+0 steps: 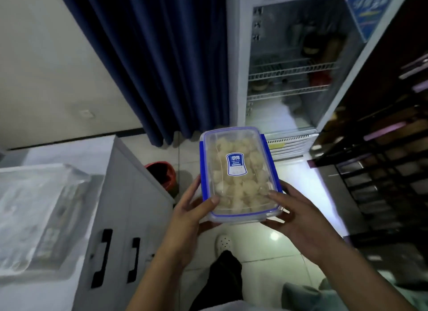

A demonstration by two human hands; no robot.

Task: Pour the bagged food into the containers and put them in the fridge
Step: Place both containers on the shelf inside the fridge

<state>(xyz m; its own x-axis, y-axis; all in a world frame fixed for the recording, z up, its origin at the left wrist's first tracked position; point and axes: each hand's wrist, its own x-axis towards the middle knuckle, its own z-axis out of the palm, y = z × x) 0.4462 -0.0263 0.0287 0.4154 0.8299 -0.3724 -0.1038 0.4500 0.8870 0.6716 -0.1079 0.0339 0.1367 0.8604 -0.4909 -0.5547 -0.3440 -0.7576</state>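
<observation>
Clear plastic container (239,174), blue-clipped lid on, full of pale lumpy food; we hold it out in front of us, level, above the tiled floor (266,252) and short of the fridge (284,62).

Left hand (190,220): thumb laid over the near left corner of the lid, fingers curled up along the left side clip. A firm grip, by the look of it.

Right hand (298,215): thumb on the near right corner of the lid, fingers wrapped under and round the right edge. Both hands carry the box at its near end only.

Fridge door (370,44) stands open to the right. Wire shelves (291,69) inside, with dark items on the upper ones; the picture is smeared there, so we cannot say what they are (possibly jars or bowls). The lowest bay looks bare and bright.

White cabinet (120,206) on our left, a crumpled clear bag (34,206) lying on its top. Red bin (162,174) between cabinet and curtain (150,56).

Judgement: filling looks done for this box; stowing remains.

Risks from here:
- far end is unsupported, so the box could dip and slide from our grip as we reach;
- leading edge could catch a wire shelf front or knock the items already there;
- a side clip not fully latched could let the lid lift under our thumbs.
</observation>
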